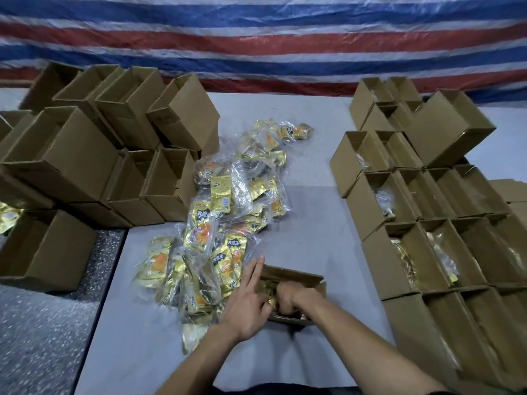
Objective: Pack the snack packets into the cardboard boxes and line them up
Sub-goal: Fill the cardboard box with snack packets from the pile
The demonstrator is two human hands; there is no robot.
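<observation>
A small open cardboard box [296,276] sits on the grey table right in front of me, with gold snack packets [269,292] inside. My left hand [248,297] lies with straight fingers along the box's left wall. My right hand [288,299] is down inside the box, fingers curled into the packets; what it grips is partly hidden. A long heap of yellow-gold snack packets in clear wrap [228,212] stretches from beside the box toward the table's middle.
Empty open boxes [94,155] are stacked at the left, one more [45,249] at the near left. Rows of filled boxes [445,246] stand lined up on the right. A striped tarpaulin [256,38] hangs behind. The grey table [313,172] shows between the piles.
</observation>
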